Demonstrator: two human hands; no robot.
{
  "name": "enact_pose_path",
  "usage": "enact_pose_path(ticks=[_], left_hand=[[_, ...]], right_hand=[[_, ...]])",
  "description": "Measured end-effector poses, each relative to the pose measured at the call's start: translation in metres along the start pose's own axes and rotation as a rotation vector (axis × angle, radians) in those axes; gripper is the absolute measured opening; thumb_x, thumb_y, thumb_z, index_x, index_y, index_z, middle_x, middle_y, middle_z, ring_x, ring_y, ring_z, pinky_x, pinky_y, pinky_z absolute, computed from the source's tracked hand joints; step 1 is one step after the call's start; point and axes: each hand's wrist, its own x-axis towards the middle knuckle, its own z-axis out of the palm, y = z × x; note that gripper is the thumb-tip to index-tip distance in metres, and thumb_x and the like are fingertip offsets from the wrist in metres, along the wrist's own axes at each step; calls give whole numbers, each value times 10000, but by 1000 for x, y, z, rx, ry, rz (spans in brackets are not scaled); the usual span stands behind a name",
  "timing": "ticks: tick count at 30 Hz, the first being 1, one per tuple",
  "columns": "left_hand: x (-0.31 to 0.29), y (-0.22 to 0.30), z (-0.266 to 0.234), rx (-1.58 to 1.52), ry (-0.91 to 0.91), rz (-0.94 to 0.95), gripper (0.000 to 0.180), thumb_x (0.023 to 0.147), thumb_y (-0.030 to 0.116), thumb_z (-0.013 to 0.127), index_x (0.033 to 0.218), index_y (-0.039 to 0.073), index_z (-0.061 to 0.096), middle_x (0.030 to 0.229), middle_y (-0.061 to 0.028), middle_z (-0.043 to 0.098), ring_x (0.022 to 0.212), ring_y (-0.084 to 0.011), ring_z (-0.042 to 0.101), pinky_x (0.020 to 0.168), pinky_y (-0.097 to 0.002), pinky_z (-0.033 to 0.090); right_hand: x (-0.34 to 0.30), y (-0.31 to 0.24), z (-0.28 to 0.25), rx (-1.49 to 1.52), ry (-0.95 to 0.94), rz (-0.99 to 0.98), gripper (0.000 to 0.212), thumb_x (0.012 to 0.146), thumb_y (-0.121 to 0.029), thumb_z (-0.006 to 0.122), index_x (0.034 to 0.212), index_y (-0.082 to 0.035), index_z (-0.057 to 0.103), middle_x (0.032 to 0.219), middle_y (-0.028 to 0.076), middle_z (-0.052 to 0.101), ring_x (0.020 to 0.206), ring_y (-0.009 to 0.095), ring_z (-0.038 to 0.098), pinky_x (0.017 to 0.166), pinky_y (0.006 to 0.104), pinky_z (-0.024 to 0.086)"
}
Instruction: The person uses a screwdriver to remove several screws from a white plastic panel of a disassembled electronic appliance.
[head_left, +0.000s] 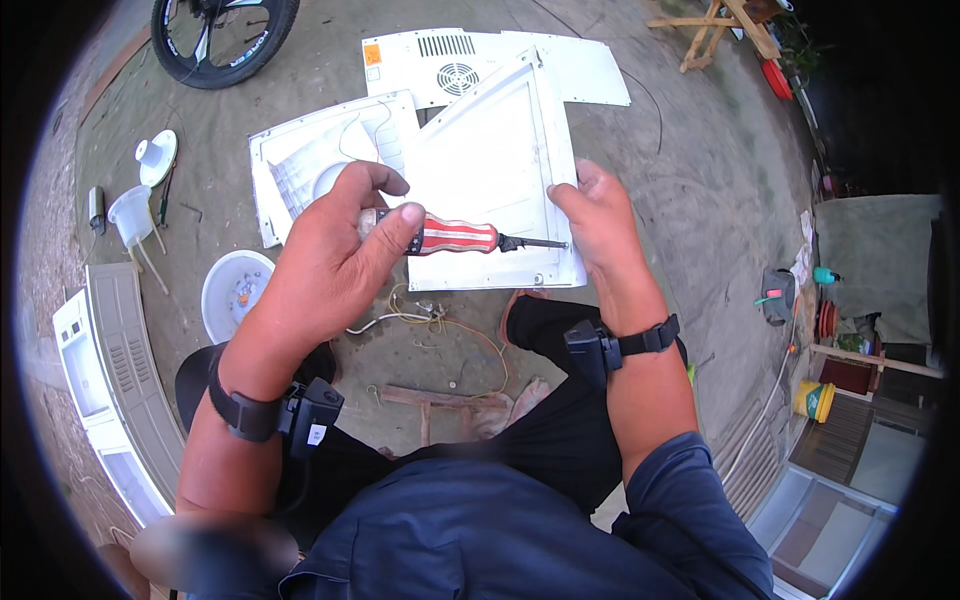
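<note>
ok so the left hand (355, 240) was wrapped round a red screwdriver (458, 237), tip right by the lower right corner of a white panel (480, 165), while the right hand (605, 215) pinched that panel's right edge, bowl (222, 285) was on the ground off left

Red-&-white lengthwise-striped plastic-handled screwdriver (455, 237) in L fingers (370, 179): blk collar (415, 240), dk metal shaft (535, 243). Flat rect. panel (490, 165) at R fingers (567, 201): white. Beyond fingers, long white vented sheet (595, 78): dk slot row (446, 45), dk concentric-ring vent (459, 79), orange sticker (372, 54). L of L fingers, round white plastic basin (210, 300) w/ small multicol. print (243, 293). Well R of R fingers, yellow plastic bucket (812, 402). Nearer wearer than fingers: navy cloth shirt (450, 530), blk trousers (550, 345), blk wrist straps (648, 341). Below fingers, grey-grn ground (690, 180).
</note>
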Motion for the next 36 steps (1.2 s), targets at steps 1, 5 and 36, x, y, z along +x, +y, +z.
enact_pose_path(ticks=[1, 5, 36], left_hand=[[0, 0, -1, 7, -11, -4, 431, 926, 168, 727, 1245, -18, 506, 1035, -119, 616, 959, -175, 616, 824, -300, 511], [-1, 3, -5, -39, -62, -45, 452, 932, 204, 732, 1260, -2, 500, 1023, -104, 606, 951, -157, 599, 837, -295, 510], [5, -4, -12, -501, -388, -210, 369, 920, 214, 698, 1200, -6, 604, 964, -91, 683, 938, -172, 678, 777, -314, 525]], right_hand=[[0, 1, 0, -2, 0, -2, 357, 858, -9, 554, 1177, 148, 591, 1040, 171, 700, 916, 201, 682, 812, 314, 534], [-1, -2, 1, -3, 4, -1, 354, 858, -12, 558, 1173, 146, 594, 1035, 167, 701, 911, 196, 680, 808, 315, 534], [0, -5, -6, 49, 12, 9, 350, 861, -14, 565, 1174, 141, 589, 1015, 165, 699, 876, 199, 684, 784, 325, 547]])
